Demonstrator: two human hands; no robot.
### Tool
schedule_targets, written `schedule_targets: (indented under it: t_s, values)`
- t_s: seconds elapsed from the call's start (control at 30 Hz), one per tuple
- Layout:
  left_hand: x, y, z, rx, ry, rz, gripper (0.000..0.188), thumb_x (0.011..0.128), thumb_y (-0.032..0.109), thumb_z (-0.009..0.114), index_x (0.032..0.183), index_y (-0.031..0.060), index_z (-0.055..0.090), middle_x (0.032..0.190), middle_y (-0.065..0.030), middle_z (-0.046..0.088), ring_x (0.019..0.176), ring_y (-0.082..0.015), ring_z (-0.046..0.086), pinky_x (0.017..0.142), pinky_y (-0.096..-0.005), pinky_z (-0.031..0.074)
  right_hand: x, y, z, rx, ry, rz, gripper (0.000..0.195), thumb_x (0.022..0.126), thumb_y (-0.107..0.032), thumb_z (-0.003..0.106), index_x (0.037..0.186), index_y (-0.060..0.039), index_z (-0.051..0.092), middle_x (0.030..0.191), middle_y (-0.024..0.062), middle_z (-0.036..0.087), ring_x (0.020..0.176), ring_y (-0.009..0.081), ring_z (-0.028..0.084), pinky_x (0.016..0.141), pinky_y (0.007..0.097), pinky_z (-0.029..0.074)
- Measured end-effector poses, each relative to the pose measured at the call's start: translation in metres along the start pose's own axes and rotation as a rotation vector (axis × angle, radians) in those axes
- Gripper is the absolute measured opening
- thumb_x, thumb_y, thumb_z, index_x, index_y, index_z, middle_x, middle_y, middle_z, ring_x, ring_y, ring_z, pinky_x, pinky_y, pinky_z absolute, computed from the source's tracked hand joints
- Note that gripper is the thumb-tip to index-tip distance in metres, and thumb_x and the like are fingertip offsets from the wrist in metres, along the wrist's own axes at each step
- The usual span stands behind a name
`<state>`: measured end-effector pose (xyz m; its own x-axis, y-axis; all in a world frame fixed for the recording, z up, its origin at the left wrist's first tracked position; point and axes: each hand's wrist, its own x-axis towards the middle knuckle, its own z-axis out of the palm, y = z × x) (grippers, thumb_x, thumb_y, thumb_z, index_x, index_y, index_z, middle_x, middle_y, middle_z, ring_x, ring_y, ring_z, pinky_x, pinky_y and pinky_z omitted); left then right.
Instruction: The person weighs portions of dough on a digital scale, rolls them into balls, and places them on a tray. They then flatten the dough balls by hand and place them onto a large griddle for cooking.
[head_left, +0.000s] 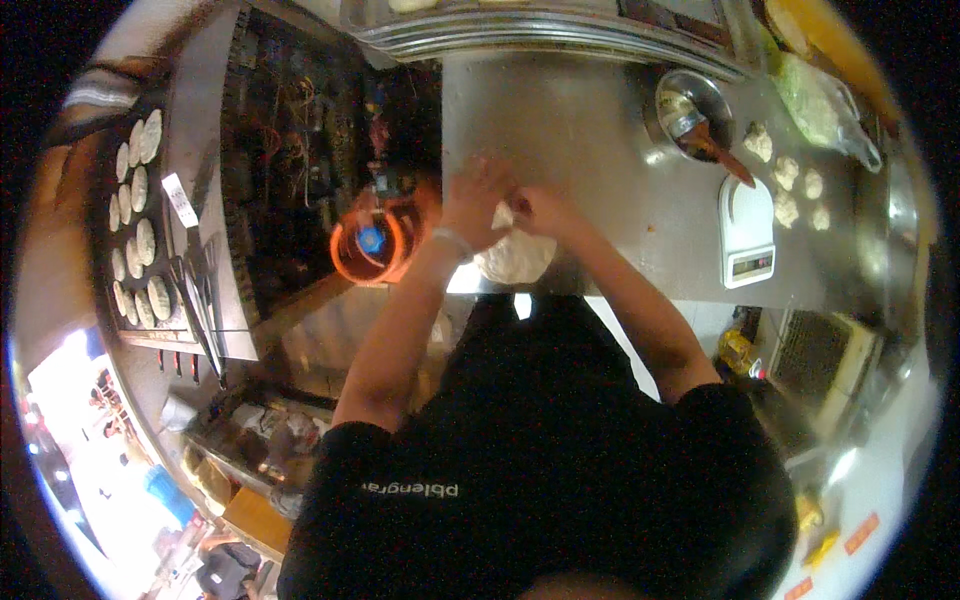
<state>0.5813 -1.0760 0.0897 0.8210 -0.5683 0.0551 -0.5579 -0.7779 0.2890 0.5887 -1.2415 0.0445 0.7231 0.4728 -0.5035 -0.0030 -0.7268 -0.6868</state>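
A large pale lump of dough (516, 259) lies at the near edge of the steel worktop (570, 120), close to my body. My left hand (480, 196), with a pale band at its wrist, reaches over the dough's far left side; blur hides whether its fingers hold anything. At the far right side my right hand (541, 210) has its fingers curled in on the dough. Between both hands a small tip of dough shows. To the right stands a white digital scale (746, 232), with several small dough pieces (786, 172) beside it.
A steel bowl (658, 124) holds a wooden-handled brush (701, 139), its handle reaching over the scale. Stacked metal trays (540, 41) stand behind. Left are an orange container (337, 251), tongs (196, 307) and rows of oval dough pieces (146, 240). A plastic bag (814, 101) lies far right.
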Motion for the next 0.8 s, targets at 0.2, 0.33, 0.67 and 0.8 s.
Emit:
schedule_targets:
  t_s: [0.2,0.33,0.67,0.8]
  values:
    - [-0.036,0.017,0.015,-0.188,-0.248,-0.065,0.026,0.081,0.026,0.049,0.099,0.0117,0.062,0.092,-0.0117,0.063,0.086,-0.0269,0.059,0.075,-0.0376,0.046,-0.061,0.013,0.013,0.009,0.323,-0.251,0.030,0.071,-0.024,0.062,0.093,-0.0046,0.057,0.095,0.0139,0.058,0.091,0.0295,0.053,0.080,0.0393,0.040]
    - [-0.082,0.025,-0.073,-0.531,-0.546,-0.293,0.022,0.079,0.023,0.054,0.095,0.0109,0.064,0.087,-0.0069,0.064,0.079,-0.0210,0.060,0.073,-0.0316,0.047,-0.085,-0.043,-0.015,0.129,-0.201,-0.272,0.034,0.071,-0.027,0.065,0.094,-0.0037,0.057,0.086,0.0089,0.058,0.078,0.0213,0.055,0.069,0.0318,0.043]
    - [-0.309,0.057,-0.179,-1.677,0.352,-0.702,0.022,0.085,0.013,0.053,0.104,0.0015,0.054,0.080,-0.0013,0.062,0.061,-0.0062,0.056,0.047,-0.0188,0.044,-0.088,-0.269,0.079,0.225,-0.466,-0.735,0.018,0.081,-0.020,0.059,0.081,-0.0022,0.057,0.068,0.0004,0.051,0.064,0.0072,0.046,0.057,0.0238,0.038]
    - [-0.422,0.039,-0.191,-1.455,0.487,-0.699,0.026,0.084,0.013,0.056,0.106,-0.0004,0.054,0.091,-0.0024,0.060,0.081,-0.0072,0.054,0.072,-0.0208,0.044,-0.096,-0.342,0.164,0.203,-0.514,-0.836,0.019,0.082,-0.018,0.058,0.074,-0.0025,0.052,0.061,-0.0001,0.045,0.058,0.0058,0.041,0.052,0.0234,0.035]
